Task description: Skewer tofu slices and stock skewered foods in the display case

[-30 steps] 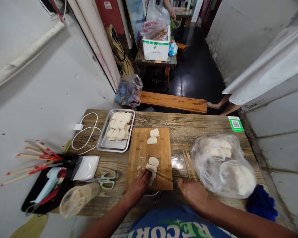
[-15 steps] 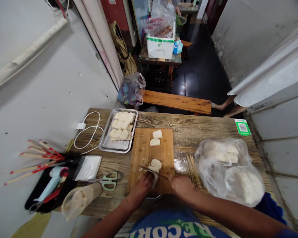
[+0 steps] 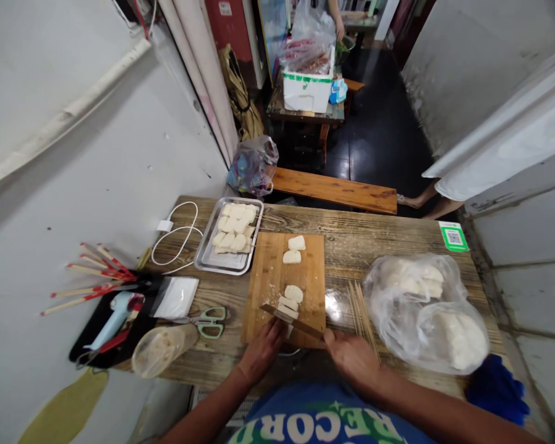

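A wooden cutting board (image 3: 271, 277) lies on the wooden table (image 3: 379, 237). Several pale white slices (image 3: 294, 292) lie on it, two more (image 3: 296, 242) at its far end. My left hand (image 3: 263, 350) presses down on a white block at the board's near edge; most of that block is hidden. My right hand (image 3: 351, 361) grips a knife (image 3: 289, 319) whose blade lies across the block, next to the left fingers. A steel tray (image 3: 206, 258) left of the board holds skewered white slices (image 3: 235, 225).
Bamboo skewers (image 3: 363, 311) and a plastic bag of white pieces (image 3: 425, 308) lie right of the board. Green scissors (image 3: 208, 322), a plastic cup (image 3: 160, 351), a white cable (image 3: 176, 231) and red-tipped sticks (image 3: 87, 277) sit left. A bench (image 3: 335, 190) stands beyond; another person's feet (image 3: 416, 203) at right.
My right hand has brought the knife in from the right and set its blade across the white block held by my left hand. The camera view shifted slightly.
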`<act>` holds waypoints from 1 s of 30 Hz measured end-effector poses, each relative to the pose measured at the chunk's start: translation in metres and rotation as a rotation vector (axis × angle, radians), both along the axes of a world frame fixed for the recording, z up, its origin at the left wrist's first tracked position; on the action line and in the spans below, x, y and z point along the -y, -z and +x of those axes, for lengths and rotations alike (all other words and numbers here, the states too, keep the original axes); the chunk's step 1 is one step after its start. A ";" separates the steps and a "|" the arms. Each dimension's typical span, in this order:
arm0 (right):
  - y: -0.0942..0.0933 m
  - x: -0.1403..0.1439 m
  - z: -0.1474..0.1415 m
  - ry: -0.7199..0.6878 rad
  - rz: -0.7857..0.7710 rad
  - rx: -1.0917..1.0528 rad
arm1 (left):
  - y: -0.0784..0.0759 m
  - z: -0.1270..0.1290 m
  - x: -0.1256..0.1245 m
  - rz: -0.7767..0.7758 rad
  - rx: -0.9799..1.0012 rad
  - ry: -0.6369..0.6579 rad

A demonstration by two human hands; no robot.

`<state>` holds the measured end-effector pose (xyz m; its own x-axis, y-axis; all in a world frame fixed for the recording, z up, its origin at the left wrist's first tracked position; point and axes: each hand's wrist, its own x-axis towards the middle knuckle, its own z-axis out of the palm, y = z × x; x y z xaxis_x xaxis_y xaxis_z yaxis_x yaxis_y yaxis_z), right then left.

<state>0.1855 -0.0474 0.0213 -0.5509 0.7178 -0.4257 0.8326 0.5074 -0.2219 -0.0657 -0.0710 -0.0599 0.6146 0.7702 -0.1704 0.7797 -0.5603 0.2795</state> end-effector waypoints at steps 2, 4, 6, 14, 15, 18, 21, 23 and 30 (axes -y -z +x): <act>-0.009 0.008 0.007 -0.008 -0.031 0.031 | 0.002 -0.001 0.003 0.033 0.033 -0.008; -0.014 0.013 0.012 0.003 -0.057 0.056 | 0.005 -0.002 0.004 0.081 0.076 -0.006; -0.015 0.015 0.014 0.010 -0.074 0.069 | 0.009 -0.003 0.005 0.123 0.109 -0.003; -0.018 0.007 0.012 0.037 -0.112 0.124 | 0.021 -0.003 0.007 0.151 0.103 0.020; -0.018 0.006 0.011 0.029 -0.118 0.126 | 0.022 -0.003 0.006 0.146 0.105 0.014; -0.016 0.003 0.007 0.014 -0.132 0.123 | 0.020 0.001 0.005 0.125 0.103 -0.001; -0.011 0.000 0.002 0.027 -0.136 0.117 | 0.016 0.003 0.002 0.121 0.077 0.012; -0.007 -0.003 -0.002 0.040 -0.138 0.121 | 0.015 0.004 0.001 0.117 0.069 0.016; 0.015 -0.023 -0.028 0.062 -0.200 0.082 | 0.020 0.003 -0.001 0.132 0.029 0.037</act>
